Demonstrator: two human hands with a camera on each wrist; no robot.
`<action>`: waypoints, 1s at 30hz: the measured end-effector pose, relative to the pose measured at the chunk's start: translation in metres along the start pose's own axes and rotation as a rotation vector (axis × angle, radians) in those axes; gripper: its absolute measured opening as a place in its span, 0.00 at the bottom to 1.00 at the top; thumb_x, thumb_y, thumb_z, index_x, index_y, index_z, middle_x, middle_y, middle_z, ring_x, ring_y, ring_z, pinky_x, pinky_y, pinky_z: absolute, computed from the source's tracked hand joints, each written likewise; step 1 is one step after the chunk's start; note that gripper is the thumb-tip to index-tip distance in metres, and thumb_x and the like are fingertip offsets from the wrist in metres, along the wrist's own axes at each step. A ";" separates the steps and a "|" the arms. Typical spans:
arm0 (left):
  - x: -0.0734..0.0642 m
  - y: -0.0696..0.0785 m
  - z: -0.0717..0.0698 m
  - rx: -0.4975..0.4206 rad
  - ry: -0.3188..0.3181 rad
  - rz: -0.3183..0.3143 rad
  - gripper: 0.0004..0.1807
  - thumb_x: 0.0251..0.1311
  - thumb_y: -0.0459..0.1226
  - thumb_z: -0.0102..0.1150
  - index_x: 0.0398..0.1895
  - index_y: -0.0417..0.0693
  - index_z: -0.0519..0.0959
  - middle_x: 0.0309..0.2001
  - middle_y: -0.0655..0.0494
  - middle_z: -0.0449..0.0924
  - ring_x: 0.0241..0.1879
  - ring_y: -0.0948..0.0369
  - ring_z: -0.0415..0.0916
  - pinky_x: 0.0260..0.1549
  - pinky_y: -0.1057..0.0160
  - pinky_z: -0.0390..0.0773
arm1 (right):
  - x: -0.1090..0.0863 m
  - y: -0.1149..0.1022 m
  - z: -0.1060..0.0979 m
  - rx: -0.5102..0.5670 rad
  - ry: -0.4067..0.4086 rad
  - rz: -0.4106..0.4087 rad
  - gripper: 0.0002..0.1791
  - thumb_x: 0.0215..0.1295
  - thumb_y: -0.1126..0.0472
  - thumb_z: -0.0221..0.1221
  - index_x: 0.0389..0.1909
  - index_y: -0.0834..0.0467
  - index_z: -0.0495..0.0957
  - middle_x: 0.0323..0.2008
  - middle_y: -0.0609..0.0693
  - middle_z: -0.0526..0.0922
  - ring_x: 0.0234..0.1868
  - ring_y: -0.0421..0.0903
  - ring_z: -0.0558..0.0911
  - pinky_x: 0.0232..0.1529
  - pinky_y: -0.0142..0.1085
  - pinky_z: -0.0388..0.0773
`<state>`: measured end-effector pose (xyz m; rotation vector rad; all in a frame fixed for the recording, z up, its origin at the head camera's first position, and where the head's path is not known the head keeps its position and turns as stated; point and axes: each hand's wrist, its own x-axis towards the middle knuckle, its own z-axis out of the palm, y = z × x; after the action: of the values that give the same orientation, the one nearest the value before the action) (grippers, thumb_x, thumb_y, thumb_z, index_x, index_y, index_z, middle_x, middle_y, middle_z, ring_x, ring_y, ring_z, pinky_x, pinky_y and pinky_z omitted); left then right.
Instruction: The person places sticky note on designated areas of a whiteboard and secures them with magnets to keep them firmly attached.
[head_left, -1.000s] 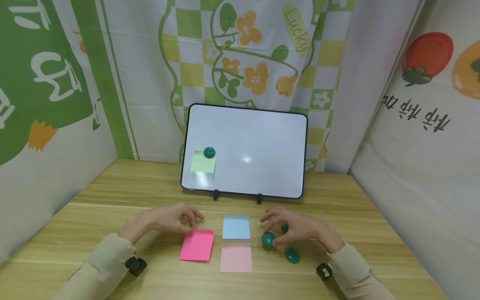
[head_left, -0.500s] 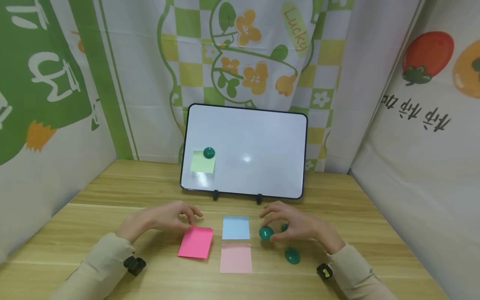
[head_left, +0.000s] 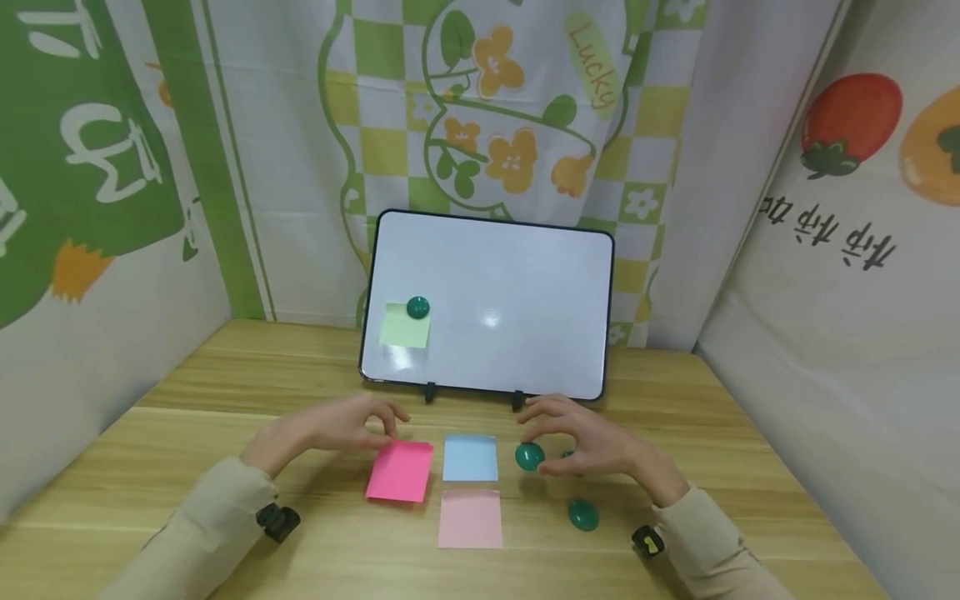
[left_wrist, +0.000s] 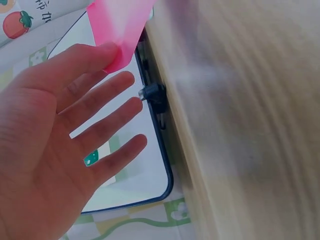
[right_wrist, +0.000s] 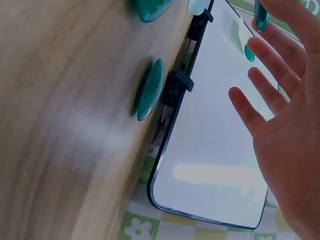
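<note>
My left hand (head_left: 337,427) pinches the top edge of a bright pink sticky note (head_left: 401,472) between thumb and index finger. In the left wrist view that note (left_wrist: 120,25) hangs off the table, the other fingers spread apart. My right hand (head_left: 596,442) holds a green oval magnet (head_left: 529,456) between thumb and fingertips; the right wrist view catches this magnet (right_wrist: 261,16) at its top edge. Two more green magnets lie on the table: one (head_left: 583,514) nearer me, one (right_wrist: 151,90) mostly covered by my right hand in the head view.
A blue sticky note (head_left: 470,458) and a pale pink one (head_left: 470,520) lie between the hands. Behind them a whiteboard (head_left: 517,292) leans on black feet, bearing a light green note (head_left: 401,332) under a green magnet (head_left: 417,307). Printed curtains (head_left: 292,167) surround the wooden table (head_left: 300,367).
My left hand has moved the bright pink note slightly up and away from me. The right hand has raised its magnet and shifted it a little forward.
</note>
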<state>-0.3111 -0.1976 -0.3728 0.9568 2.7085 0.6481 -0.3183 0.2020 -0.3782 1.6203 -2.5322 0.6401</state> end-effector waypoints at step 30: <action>0.045 0.017 -0.027 0.350 0.420 0.095 0.03 0.57 0.39 0.68 0.27 0.56 0.87 0.55 0.53 0.83 0.62 0.46 0.72 0.63 0.40 0.69 | 0.026 -0.007 -0.005 -0.189 0.151 -0.194 0.22 0.56 0.55 0.72 0.52 0.54 0.82 0.61 0.53 0.77 0.67 0.55 0.70 0.64 0.52 0.74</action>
<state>-0.3449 -0.1663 -0.3423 1.1438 3.2427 0.4360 -0.3239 0.1792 -0.3647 1.6560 -2.2208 0.4693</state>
